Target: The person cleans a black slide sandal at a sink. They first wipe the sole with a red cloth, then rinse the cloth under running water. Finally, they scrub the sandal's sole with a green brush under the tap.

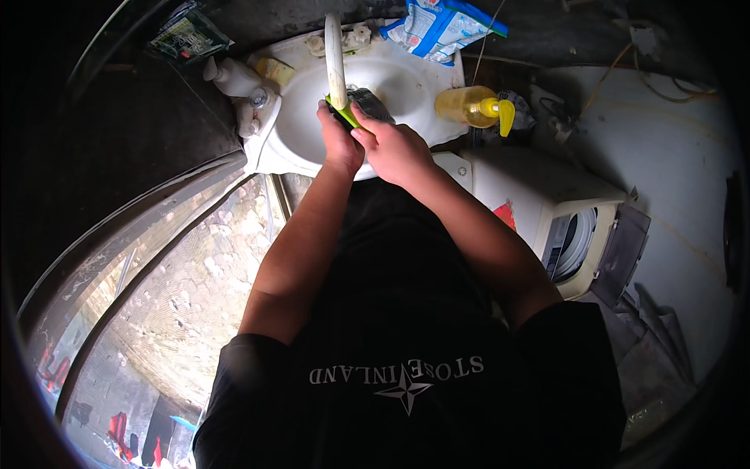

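Observation:
Both my hands meet over the front of a white ceramic washbasin, beneath the mouth of a curved white faucet. My left hand and my right hand hold a bright green and black object between them; its kind cannot be told. A dark, rumpled piece extends from behind my right fingers over the bowl; whether it belongs to the green object is unclear. The inner sides of my fingers are hidden.
Right of the bowl lies a yellow pump bottle. A blue-and-white plastic bag rests at the basin's back right. A white bottle and a yellow packet are at the left. A washing machine with its lid raised stands at the right.

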Demonstrator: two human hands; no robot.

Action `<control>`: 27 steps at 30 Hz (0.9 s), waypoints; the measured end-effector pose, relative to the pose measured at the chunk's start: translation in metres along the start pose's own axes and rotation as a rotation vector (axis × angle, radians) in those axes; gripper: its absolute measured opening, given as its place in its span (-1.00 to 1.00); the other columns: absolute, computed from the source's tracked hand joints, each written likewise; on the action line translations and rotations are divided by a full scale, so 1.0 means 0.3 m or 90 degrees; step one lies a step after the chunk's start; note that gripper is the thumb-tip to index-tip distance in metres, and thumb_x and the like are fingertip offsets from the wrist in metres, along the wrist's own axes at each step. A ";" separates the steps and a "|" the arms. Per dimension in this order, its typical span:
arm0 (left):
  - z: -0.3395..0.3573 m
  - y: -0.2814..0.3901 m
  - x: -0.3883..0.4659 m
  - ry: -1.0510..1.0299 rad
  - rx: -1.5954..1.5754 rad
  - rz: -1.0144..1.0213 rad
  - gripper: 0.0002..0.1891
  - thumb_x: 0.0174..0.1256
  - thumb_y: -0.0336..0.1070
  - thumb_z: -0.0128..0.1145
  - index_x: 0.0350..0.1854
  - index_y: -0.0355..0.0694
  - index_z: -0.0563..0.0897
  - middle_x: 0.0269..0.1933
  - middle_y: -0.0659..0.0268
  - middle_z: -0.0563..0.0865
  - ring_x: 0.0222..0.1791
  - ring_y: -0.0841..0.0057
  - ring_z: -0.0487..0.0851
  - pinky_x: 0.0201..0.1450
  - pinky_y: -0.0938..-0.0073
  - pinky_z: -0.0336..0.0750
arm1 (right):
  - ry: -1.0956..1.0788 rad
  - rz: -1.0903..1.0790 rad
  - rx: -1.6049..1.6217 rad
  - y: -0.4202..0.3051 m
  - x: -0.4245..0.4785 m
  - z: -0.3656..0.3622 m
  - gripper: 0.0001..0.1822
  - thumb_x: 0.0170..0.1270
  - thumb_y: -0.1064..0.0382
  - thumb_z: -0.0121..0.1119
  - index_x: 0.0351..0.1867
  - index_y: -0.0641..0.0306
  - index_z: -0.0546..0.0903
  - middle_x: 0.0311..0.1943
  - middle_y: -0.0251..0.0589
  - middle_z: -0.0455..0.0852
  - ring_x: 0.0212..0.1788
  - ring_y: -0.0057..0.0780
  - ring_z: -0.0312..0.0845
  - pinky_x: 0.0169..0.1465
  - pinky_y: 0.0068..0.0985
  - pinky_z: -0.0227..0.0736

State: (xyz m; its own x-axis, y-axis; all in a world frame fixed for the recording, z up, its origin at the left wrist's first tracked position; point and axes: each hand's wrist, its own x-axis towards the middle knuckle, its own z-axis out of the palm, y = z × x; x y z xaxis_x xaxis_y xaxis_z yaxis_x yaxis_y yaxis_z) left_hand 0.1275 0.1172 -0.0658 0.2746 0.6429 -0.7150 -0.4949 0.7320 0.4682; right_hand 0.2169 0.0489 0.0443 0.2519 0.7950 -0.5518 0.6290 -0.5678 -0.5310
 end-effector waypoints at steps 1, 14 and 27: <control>-0.017 -0.010 -0.001 -0.011 -0.009 -0.007 -0.41 0.68 0.24 -0.33 0.30 -0.13 0.53 0.12 0.23 0.69 0.13 0.28 0.65 0.29 0.20 0.53 | 0.013 0.001 -0.009 0.016 0.005 0.012 -0.48 0.59 -0.18 0.06 0.53 -0.44 0.46 -0.21 0.03 0.84 -0.15 0.10 0.79 -0.01 -0.08 0.64; -0.025 -0.032 -0.006 -0.060 0.066 -0.039 -0.40 0.68 0.14 -0.34 0.39 -0.20 0.51 0.20 0.20 0.69 0.23 0.28 0.64 0.40 0.20 0.53 | 0.068 0.048 -0.022 0.159 0.117 0.072 -0.48 0.58 -0.14 0.08 0.53 -0.44 0.48 -0.22 0.02 0.84 -0.15 0.10 0.78 -0.03 -0.05 0.66; -0.193 0.030 0.024 -0.121 0.099 -0.070 -0.56 0.56 -0.02 0.06 0.28 -0.20 0.59 0.14 0.21 0.76 0.11 0.31 0.74 0.29 0.23 0.60 | 0.027 -0.036 -0.048 0.105 0.146 0.134 -0.49 0.60 -0.10 0.07 0.53 -0.39 0.48 -0.19 -0.07 0.87 -0.14 0.09 0.80 -0.03 -0.04 0.67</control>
State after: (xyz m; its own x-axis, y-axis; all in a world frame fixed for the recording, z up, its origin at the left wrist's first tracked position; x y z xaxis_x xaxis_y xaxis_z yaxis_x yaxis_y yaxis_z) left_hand 0.0773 0.1153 -0.0967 0.4764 0.5774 -0.6631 -0.3249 0.8164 0.4774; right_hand 0.2182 0.0574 -0.0225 0.2442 0.8341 -0.4945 0.6966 -0.5057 -0.5090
